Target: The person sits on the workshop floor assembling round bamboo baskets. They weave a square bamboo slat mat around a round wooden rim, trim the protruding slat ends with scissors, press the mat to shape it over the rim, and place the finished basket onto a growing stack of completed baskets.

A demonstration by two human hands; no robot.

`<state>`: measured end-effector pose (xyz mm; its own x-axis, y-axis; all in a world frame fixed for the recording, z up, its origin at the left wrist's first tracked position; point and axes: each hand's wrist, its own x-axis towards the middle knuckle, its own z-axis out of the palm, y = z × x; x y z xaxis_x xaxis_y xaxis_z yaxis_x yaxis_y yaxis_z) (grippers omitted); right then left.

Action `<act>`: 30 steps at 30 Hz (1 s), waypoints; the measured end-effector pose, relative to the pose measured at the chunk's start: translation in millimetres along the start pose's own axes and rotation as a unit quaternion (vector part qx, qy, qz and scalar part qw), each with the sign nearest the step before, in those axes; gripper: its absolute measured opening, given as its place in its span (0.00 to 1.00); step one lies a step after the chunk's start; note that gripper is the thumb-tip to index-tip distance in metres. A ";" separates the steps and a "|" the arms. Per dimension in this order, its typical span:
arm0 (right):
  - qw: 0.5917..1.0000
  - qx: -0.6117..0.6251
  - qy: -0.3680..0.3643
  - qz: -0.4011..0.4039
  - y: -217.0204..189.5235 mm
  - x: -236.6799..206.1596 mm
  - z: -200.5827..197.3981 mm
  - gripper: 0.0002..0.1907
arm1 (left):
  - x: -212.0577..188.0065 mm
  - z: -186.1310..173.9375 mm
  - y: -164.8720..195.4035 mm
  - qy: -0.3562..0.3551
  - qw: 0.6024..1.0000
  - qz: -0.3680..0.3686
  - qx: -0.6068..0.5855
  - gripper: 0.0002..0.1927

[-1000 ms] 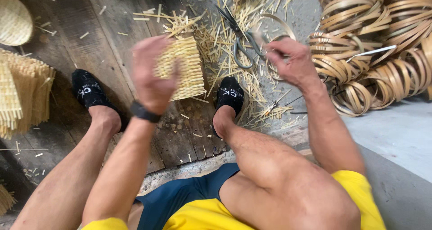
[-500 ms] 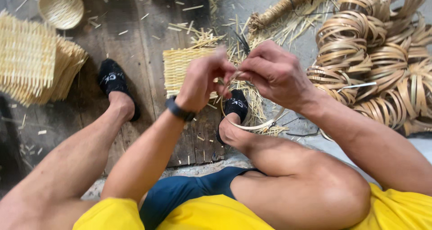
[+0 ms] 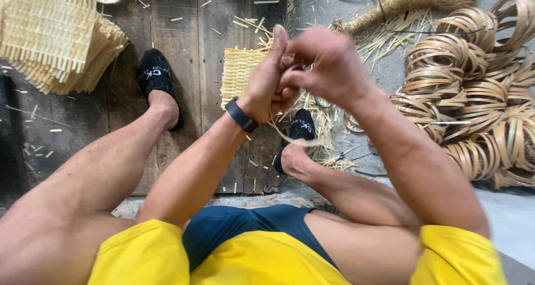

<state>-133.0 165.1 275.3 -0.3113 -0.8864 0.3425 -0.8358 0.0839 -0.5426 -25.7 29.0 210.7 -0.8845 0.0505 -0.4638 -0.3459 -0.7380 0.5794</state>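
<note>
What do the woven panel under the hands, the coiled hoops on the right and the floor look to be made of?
Woven panel: pale, matt split bamboo or cane slats, judging by the straw colour and the loose ends.
Coiled hoops: flat tan strips, probably bamboo, smooth with a slight sheen.
Floor: dark, weathered wooden planks, unfinished, with visible grain and seams.

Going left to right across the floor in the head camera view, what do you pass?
Stack of woven mats → left shoe → single woven mat → left hand and right hand, pressed together around a thin strip → straw broom → pile of coiled bamboo strips.
</note>
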 end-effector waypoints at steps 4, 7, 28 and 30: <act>0.821 0.422 0.099 0.372 21.9 -4.7 -7.1 0.14 | 6.0 -33.4 16.4 -0.006 0.972 0.210 -0.109 0.24; 0.692 0.622 0.111 0.349 27.8 -16.8 15.3 0.20 | 6.6 -47.1 27.2 -0.010 0.952 0.171 -0.253 0.18; 0.730 0.521 0.132 0.424 65.8 -52.5 105.3 0.07 | 25.5 -101.2 6.5 0.206 0.975 0.080 -0.010 0.15; 0.752 0.436 0.120 0.480 72.5 -60.5 121.2 0.06 | 32.8 -119.0 -7.5 0.277 0.959 0.063 0.001 0.09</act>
<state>-119.9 169.6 122.2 -0.7423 -0.4915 -0.4555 0.4075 0.2084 -0.8891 -14.8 -43.9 111.4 -0.6172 -0.4055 -0.6742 -0.2480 -0.7130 0.6558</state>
